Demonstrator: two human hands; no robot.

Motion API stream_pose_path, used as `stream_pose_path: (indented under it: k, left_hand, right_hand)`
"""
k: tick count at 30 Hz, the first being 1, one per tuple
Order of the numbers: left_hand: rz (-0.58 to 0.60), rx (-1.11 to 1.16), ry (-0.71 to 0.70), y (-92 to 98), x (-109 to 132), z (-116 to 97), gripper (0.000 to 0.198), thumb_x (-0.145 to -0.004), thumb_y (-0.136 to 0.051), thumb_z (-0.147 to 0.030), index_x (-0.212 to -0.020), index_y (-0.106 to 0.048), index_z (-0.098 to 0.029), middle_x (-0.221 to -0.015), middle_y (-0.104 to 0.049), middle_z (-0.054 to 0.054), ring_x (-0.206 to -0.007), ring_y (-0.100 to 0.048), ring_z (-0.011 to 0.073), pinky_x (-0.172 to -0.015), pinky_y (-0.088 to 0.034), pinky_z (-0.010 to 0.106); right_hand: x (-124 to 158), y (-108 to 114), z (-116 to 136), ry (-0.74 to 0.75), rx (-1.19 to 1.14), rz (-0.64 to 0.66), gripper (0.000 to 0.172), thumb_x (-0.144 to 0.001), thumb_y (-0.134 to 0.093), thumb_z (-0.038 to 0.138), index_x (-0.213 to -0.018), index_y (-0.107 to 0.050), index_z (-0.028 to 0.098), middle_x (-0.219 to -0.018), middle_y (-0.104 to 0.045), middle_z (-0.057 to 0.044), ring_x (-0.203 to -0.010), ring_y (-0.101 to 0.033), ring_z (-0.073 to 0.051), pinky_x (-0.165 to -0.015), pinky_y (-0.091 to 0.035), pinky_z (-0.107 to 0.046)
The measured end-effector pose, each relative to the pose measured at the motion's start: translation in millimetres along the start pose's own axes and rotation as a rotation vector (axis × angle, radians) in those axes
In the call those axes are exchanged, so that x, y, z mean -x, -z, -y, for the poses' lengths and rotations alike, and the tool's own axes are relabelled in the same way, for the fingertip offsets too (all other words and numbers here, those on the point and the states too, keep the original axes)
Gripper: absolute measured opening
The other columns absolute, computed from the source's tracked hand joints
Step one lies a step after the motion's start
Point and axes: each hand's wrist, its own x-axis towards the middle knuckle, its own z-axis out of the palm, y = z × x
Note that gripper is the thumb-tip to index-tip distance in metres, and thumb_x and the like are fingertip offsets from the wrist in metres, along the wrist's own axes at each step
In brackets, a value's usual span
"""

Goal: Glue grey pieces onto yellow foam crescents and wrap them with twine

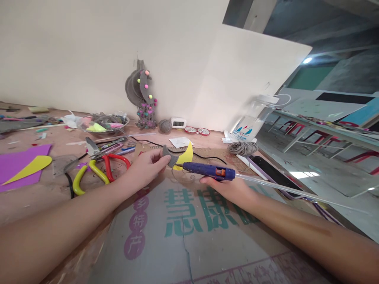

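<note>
My left hand [151, 167] pinches a small curved piece of grey felt [169, 156] between thumb and fingers. My right hand [225, 190] is wrapped around a dark blue hot glue gun [204, 170], its nozzle pointing left at the felt's lower edge. A long clear glue stick [275, 184] sticks out of the gun's back end. Just behind the nozzle shows a yellow crescent [186, 155], partly covered by the gun; whether it touches the felt I cannot tell. Beneath both hands lies a printed sheet [154, 252] with green characters.
Yellow-handled pliers [99, 171] and red-handled pliers [109, 167] lie left of my left hand. Purple sheet [23, 161] is farther left. Along the wall stand a bowl of scraps [102, 130], yarn ball [165, 126], clock [178, 122] and plastic jug [250, 120]. A phone [275, 175] lies right.
</note>
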Motion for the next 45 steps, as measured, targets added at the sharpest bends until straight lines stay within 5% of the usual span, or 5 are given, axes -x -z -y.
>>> stream_pose_path:
  k: [13, 45]
  left_hand:
    - [-0.015, -0.047, -0.01, 2.3, 1.8, -2.8, 0.03, -0.08, -0.045, -0.041, -0.061, -0.042, -0.019, -0.057, -0.043, -0.006, -0.053, -0.04, 0.0093, -0.049, -0.029, 0.02]
    - [0.009, -0.08, -0.02, 0.9, 2.8, -2.0, 0.029, -0.081, -0.045, -0.039, -0.06, -0.04, -0.018, -0.055, -0.039, -0.006, -0.048, -0.035, 0.0075, -0.045, -0.027, 0.02]
  right_hand:
    - [-1.2, 1.8, -0.9, -0.001, 0.015, -0.045, 0.027, -0.073, -0.062, 0.045, -0.083, -0.06, 0.02, -0.077, -0.062, -0.001, -0.074, -0.057, -0.018, -0.065, -0.045, -0.027]
    - [-5.5, 1.4, -14.7, -0.015, 0.123, -0.121, 0.025, -0.075, -0.059, 0.043, -0.08, -0.061, 0.019, -0.075, -0.066, -0.002, -0.07, -0.061, -0.019, -0.063, -0.048, -0.029]
